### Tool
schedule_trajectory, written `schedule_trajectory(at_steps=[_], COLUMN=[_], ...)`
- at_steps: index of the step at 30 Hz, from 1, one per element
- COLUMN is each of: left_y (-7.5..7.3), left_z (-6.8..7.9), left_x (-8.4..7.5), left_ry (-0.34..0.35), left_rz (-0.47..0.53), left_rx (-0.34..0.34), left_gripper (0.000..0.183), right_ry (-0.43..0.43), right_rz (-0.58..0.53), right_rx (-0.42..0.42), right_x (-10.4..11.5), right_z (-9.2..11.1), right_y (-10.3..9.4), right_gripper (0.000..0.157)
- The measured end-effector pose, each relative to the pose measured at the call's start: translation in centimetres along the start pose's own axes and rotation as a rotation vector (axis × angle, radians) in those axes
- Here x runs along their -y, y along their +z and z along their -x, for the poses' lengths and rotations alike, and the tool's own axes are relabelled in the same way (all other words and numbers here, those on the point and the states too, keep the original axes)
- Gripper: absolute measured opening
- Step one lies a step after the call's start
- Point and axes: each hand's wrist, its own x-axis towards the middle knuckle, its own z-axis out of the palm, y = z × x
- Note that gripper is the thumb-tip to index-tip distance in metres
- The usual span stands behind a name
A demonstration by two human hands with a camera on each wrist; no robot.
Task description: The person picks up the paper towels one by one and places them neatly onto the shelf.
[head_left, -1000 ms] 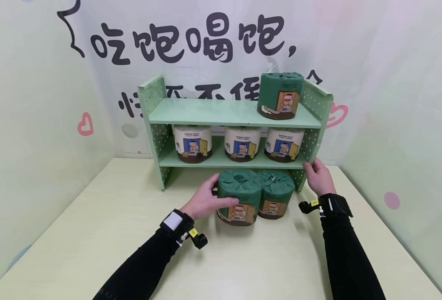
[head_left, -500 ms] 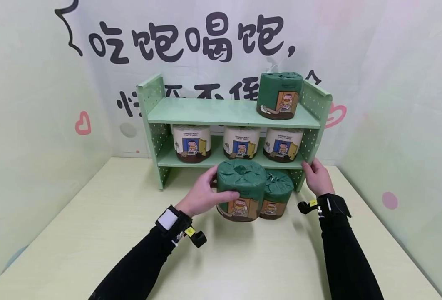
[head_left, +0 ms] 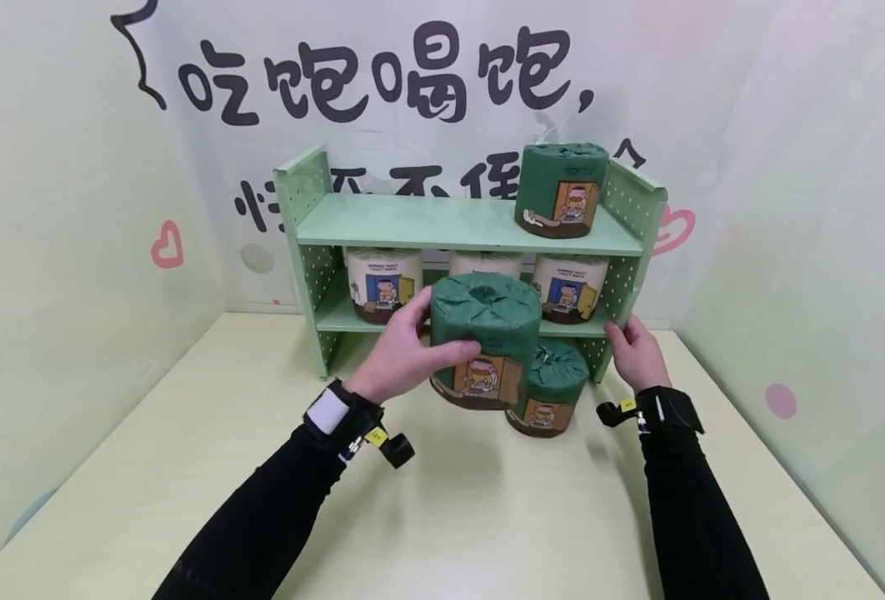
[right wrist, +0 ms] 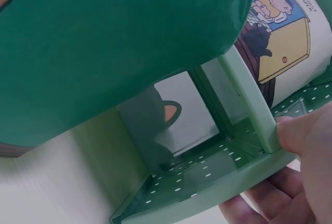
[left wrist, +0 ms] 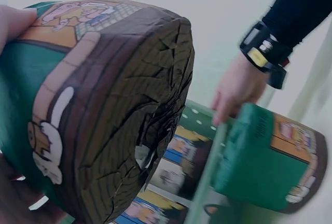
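Observation:
My left hand [head_left: 401, 354] grips a green-wrapped toilet paper roll [head_left: 487, 333] from its left side, thumb across the front. The roll is off the table, in front of the shelf's middle tier; the left wrist view shows its brown crumpled underside. My right hand [head_left: 637, 354] holds the right side panel of the light green shelf [head_left: 442, 223], thumb at the middle tier's front corner, as the right wrist view [right wrist: 295, 177] also shows. A second green roll [head_left: 551, 387] stands on the table by the shelf's lower right, partly hidden behind the held one.
On the top tier, at the right end, stands another green roll [head_left: 562, 190]. The middle tier bears a white roll [head_left: 385, 283] at left, one [head_left: 485, 261] half hidden in the centre, and one [head_left: 572, 287] at right. Walls with printed lettering enclose the table [head_left: 187, 467].
The left hand has lifted its green roll from beside the second roll on the table up to the middle tier's height. My right hand stays on the shelf's side.

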Motion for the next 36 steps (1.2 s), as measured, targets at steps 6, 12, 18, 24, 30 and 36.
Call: schedule_trajectory(at_steps=[6, 12, 18, 24, 30, 36], left_y=[-1.2, -2.4, -3.5, -3.8, -4.4, -5.7], left_z=[-2.0, -4.5, -6.4, -7.0, -8.8, -11.1], left_x=[0.2, -1.5, -4.2, -6.8, -5.8, -2.4], left_ry=[0.050, 0.096, 0.083, 0.022, 0.003, 0.006], left_rz=[-0.028, -0.010, -0.093, -0.134, -0.152, -0.163], left_rx=[-0.031, -0.083, -0.158, -0.203, -0.239, -0.284], left_gripper=[0.075, 0.073, 0.070, 0.064, 0.063, 0.072], right_ry=[-0.001, 0.001, 0.008, 0.020, 0.004, -0.002], right_rz=[0.014, 0.020, 0.017, 0.010, 0.014, 0.027], right_rx=[0.006, 0.006, 0.002, 0.003, 0.007, 0.005], right_x=[0.0, 0.0, 0.0, 0.1, -0.2, -0.1], right_z=[0.1, 0.2, 0.2, 0.0, 0.0, 0.0], right_y=[0.0, 0.2, 0.2, 0.1, -0.1, 0.0], right_gripper=[0.048, 0.048, 0.048, 0.050, 0.050, 0.050])
